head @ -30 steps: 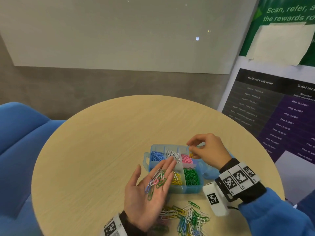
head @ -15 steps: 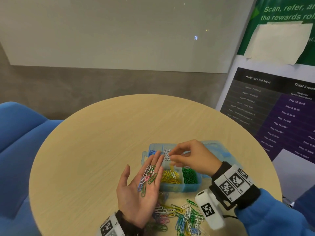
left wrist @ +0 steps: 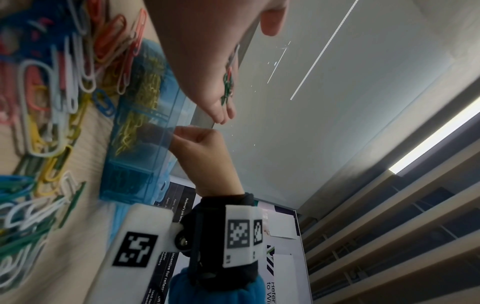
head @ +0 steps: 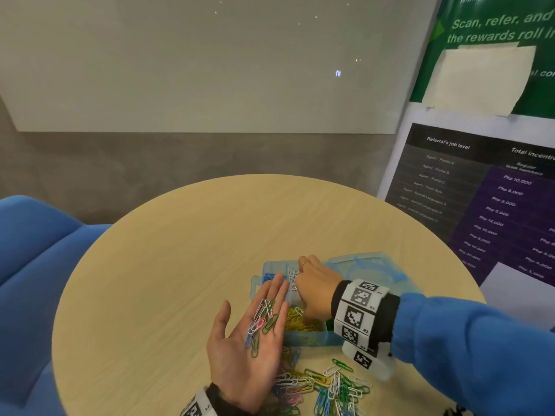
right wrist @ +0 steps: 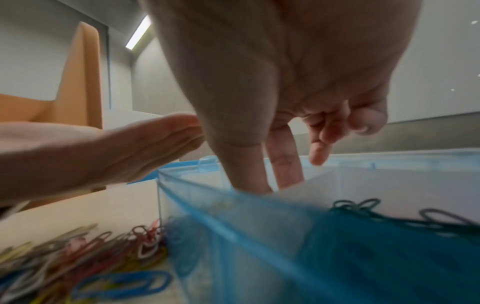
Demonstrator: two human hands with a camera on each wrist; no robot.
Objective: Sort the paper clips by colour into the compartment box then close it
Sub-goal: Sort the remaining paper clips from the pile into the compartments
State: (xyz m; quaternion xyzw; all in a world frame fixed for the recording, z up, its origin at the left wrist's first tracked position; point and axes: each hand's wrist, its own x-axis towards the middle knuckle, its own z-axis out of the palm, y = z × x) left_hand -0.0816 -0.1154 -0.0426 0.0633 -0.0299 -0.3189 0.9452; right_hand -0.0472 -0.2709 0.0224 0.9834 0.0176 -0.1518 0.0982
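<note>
While left hand (head: 246,343) lies flat under clips (head: 262,322), right hand (head: 315,291) grip unclear inside box (head: 312,339).

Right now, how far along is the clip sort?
Partway. The compartment box already holds sorted yellow, white, blue and green clips. The left hand lies flat with mixed clips on its palm; the right hand reaches down into the box. The loose pile remains on the table, and the lid is open.
</note>
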